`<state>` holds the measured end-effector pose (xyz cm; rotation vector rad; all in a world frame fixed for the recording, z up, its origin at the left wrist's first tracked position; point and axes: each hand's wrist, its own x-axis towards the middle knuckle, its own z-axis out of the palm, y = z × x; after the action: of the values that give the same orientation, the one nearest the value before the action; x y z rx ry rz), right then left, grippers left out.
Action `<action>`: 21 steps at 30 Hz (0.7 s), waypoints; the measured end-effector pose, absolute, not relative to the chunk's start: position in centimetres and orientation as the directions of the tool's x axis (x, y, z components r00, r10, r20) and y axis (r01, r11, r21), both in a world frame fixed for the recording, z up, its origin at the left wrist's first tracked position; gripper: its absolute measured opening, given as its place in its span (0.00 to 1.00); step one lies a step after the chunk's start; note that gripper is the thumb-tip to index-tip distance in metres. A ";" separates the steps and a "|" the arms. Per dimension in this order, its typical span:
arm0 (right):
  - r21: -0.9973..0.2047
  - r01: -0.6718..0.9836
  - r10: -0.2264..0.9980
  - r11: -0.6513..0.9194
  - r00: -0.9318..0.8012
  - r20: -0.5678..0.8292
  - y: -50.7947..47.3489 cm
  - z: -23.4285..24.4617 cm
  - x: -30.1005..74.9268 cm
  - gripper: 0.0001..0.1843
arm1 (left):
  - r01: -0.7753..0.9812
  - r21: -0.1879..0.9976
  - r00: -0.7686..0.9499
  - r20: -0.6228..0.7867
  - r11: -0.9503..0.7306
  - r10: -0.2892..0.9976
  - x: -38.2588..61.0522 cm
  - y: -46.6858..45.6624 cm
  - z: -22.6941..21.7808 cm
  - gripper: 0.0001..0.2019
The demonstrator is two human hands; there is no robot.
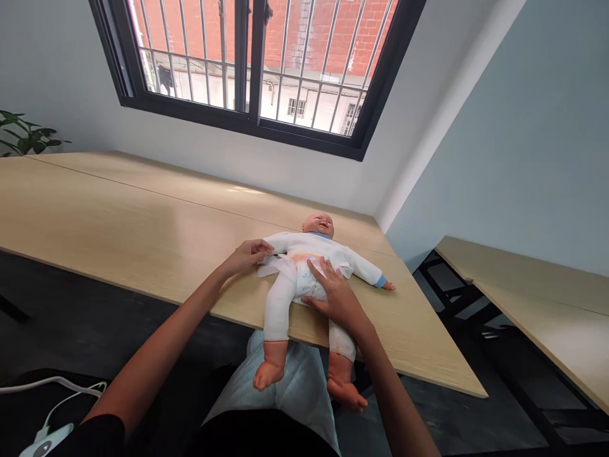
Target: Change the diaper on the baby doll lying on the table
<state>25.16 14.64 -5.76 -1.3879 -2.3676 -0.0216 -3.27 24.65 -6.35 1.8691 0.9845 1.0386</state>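
Doll: a baby doll (pixel 314 249) lies on its back on the desk (pixel 143 216), head toward the window, lower legs and bare feet hanging past the desk's near edge.
Left hand: the left hand (pixel 246 257) rests at the doll's side with its fingers curled, touching or just beside a loose white flap (pixel 269 266); whether it grips the flap I cannot tell.
Right hand: the right hand (pixel 337 298) lies open and flat across the doll's hips, well apart from the left.
Diaper: a white diaper (pixel 304 284) sits around the hips under the right hand.
Done so far: the diaper is on the doll, and its white top (pixel 333 249) covers the chest and arms.
Left as it is: the flap hangs unfastened; the other side is hidden.
Around: a barred window (pixel 247 63) and a leafy plant (pixel 23 133) stand beyond the desk.
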 end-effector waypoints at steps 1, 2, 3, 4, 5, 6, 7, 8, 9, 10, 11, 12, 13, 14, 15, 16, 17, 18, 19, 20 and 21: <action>-0.177 0.844 0.835 0.506 -0.427 0.348 14.6 -5.8 25.1 0.45 | 0.264 0.875 0.400 0.283 -0.405 0.872 -3.6 24.3 -6.5 0.19; -0.175 0.845 0.833 0.505 -0.425 0.353 14.6 -5.9 25.1 0.45 | 0.284 0.864 0.429 0.274 -0.416 0.861 -3.8 24.0 -6.5 0.19; -0.175 0.845 0.833 0.505 -0.424 0.356 14.6 -5.9 25.1 0.44 | 0.312 0.842 0.452 0.276 -0.440 0.848 -3.7 23.6 -6.6 0.20; -0.175 0.844 0.832 0.506 -0.425 0.356 14.6 -6.0 25.1 0.44 | 0.346 0.812 0.465 0.288 -0.471 0.837 -3.5 23.4 -6.6 0.22; -0.174 0.844 0.832 0.507 -0.427 0.355 14.6 -6.0 25.1 0.44 | 0.382 0.776 0.465 0.307 -0.501 0.830 -3.2 23.2 -6.6 0.22; -0.172 0.844 0.832 0.508 -0.428 0.354 14.6 -6.0 25.1 0.44 | 0.420 0.740 0.452 0.332 -0.526 0.828 -2.9 23.2 -6.6 0.20; -0.170 0.846 0.832 0.506 -0.427 0.355 14.6 -6.0 25.1 0.44 | 0.456 0.708 0.425 0.358 -0.539 0.831 -2.6 23.3 -6.6 0.17; -0.168 0.848 0.833 0.503 -0.424 0.356 14.6 -6.0 25.1 0.44 | 0.485 0.689 0.386 0.384 -0.539 0.839 -2.4 23.4 -6.5 0.12; -0.167 0.850 0.834 0.500 -0.420 0.357 14.6 -6.0 25.1 0.44 | 0.503 0.684 0.339 0.405 -0.528 0.849 -2.2 23.7 -6.5 0.08; -0.165 0.852 0.835 0.497 -0.417 0.359 14.6 -6.0 25.1 0.44 | 0.523 0.678 0.290 0.428 -0.516 0.856 -2.1 24.0 -6.4 0.07; -0.163 0.854 0.835 0.495 -0.415 0.361 14.6 -6.0 25.0 0.43 | 0.540 0.674 0.240 0.451 -0.504 0.860 -2.0 24.3 -6.3 0.07; -0.160 0.855 0.835 0.494 -0.415 0.361 14.6 -5.9 25.0 0.43 | 0.553 0.673 0.194 0.469 -0.491 0.862 -2.0 24.5 -6.3 0.07; -0.157 0.855 0.835 0.494 -0.416 0.360 14.6 -5.9 25.0 0.43 | 0.561 0.675 0.154 0.483 -0.478 0.862 -1.9 24.7 -6.3 0.07; -0.155 0.857 0.836 0.492 -0.416 0.358 14.5 -5.9 25.0 0.43 | 0.565 0.680 0.122 0.490 -0.466 0.863 -1.9 24.8 -6.3 0.06; -0.154 0.858 0.837 0.490 -0.415 0.356 14.5 -5.9 24.9 0.43 | 0.564 0.688 0.101 0.491 -0.457 0.865 -1.8 24.8 -6.3 0.06; -0.154 0.859 0.839 0.489 -0.414 0.355 14.5 -5.9 24.9 0.43 | 0.557 0.698 0.093 0.487 -0.451 0.869 -1.7 24.8 -6.4 0.08; -0.156 0.859 0.839 0.488 -0.413 0.354 14.5 -5.9 24.9 0.43 | 0.545 0.709 0.096 0.478 -0.448 0.873 -1.6 24.7 -6.5 0.10; -0.158 0.858 0.839 0.489 -0.413 0.356 14.5 -5.9 24.9 0.43 | 0.528 0.720 0.114 0.466 -0.451 0.877 -1.5 24.6 -6.6 0.13; -0.161 0.856 0.838 0.491 -0.413 0.357 14.5 -5.9 24.9 0.43 | 0.505 0.731 0.146 0.452 -0.459 0.880 -1.4 24.5 -6.6 0.16; -0.164 0.855 0.837 0.492 -0.413 0.359 14.5 -5.9 24.9 0.43 | 0.479 0.740 0.190 0.438 -0.472 0.879 -1.2 24.4 -6.7 0.18; -0.166 0.855 0.838 0.491 -0.412 0.359 14.5 -6.0 24.9 0.43 | 0.451 0.748 0.237 0.425 -0.486 0.874 -1.1 24.4 -6.7 0.19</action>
<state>24.92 14.51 -5.95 -1.4079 -2.3467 -0.0608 -1.12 24.36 -6.70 2.0393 1.2096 1.1731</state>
